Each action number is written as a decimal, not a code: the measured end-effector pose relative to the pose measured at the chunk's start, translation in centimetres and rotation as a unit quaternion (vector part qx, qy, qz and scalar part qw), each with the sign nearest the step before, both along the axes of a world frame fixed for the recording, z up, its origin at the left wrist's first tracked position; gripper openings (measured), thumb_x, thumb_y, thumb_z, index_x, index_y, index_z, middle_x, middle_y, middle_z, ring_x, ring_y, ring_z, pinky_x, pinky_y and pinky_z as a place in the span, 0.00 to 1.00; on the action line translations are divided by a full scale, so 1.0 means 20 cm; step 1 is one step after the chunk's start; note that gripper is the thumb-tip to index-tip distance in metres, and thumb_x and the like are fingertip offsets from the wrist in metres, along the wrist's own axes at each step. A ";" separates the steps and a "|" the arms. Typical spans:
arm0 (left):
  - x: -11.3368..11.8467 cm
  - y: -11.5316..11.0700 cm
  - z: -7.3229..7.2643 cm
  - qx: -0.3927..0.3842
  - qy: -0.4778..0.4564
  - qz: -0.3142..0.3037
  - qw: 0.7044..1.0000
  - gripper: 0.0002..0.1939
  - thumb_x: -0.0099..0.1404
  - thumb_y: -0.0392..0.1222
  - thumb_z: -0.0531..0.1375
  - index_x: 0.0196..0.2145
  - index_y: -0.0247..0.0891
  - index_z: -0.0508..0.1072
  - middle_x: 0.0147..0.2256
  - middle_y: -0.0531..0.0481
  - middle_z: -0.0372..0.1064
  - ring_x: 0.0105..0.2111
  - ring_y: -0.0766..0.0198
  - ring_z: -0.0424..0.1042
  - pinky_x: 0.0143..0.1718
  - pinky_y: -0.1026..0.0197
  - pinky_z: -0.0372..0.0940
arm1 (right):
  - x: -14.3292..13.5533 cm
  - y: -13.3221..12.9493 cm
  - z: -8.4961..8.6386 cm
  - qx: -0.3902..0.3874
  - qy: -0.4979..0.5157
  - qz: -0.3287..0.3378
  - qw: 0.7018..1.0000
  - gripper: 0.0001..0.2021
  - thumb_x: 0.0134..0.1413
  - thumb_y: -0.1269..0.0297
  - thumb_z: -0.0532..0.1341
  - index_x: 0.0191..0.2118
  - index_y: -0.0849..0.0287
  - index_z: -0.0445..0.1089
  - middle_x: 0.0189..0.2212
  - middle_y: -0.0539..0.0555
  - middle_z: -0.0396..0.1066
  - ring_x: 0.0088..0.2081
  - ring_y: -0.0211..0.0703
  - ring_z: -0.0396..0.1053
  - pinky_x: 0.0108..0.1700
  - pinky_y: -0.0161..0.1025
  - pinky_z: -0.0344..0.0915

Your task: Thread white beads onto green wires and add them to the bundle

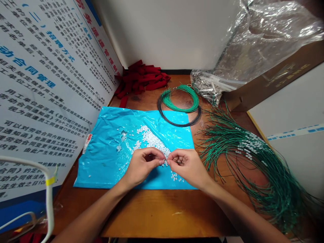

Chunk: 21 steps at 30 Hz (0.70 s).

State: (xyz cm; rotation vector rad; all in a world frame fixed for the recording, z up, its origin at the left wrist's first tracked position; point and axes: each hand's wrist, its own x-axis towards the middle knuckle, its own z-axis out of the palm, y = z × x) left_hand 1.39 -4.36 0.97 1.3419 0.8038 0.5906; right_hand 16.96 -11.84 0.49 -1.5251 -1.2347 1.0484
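In the head view, a bright blue, creased plastic sheet lies flat on a brown wooden desk, and a loose heap of small white beads spreads over its middle and right part, with strays scattered towards its left side and near edge. The person's two hands are above the near right part of the sheet, at the near end of the heap: the left hand and the right hand each bring thumb and forefinger narrowly together, their fingertips nearly meeting. Whether they pinch a bead is too small to tell. A ring of thin green wire and a ring of thin black wire overlap at the sheet's far right corner. Right of the sheet sprawls a thick bundle of dark green wires bearing a cluster of white pieces. Beyond the sheet's far left corner, dark red fabric-like strips are piled; a white panel printed with Chinese characters stands to its left.
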 end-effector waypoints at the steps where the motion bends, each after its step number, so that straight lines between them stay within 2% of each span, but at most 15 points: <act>1: 0.00 0.00 0.00 -0.002 0.004 0.002 1.000 0.04 0.52 0.33 0.67 0.26 0.33 0.75 0.29 0.48 0.74 0.31 0.63 0.72 0.34 0.63 0.66 | 0.00 0.00 0.00 0.002 -0.006 0.003 1.000 0.05 0.47 0.71 0.59 0.25 0.64 0.71 0.19 0.49 0.66 0.19 0.32 0.56 0.21 0.31 0.53; 11: 0.00 -0.01 0.00 0.003 0.003 0.014 1.000 0.08 0.51 0.33 0.67 0.28 0.33 0.71 0.29 0.49 0.73 0.31 0.65 0.72 0.34 0.64 0.68 | 0.01 0.00 0.00 0.056 -0.087 0.012 0.995 0.05 0.48 0.73 0.59 0.25 0.62 0.71 0.18 0.48 0.65 0.21 0.32 0.58 0.22 0.31 0.54; 21: 0.00 -0.01 0.00 0.006 0.011 0.015 1.000 0.08 0.51 0.34 0.67 0.27 0.33 0.71 0.29 0.49 0.73 0.31 0.64 0.72 0.34 0.64 0.67 | 0.01 -0.01 0.01 0.070 -0.098 0.016 0.993 0.05 0.47 0.74 0.59 0.24 0.62 0.70 0.18 0.47 0.64 0.20 0.31 0.59 0.22 0.30 0.55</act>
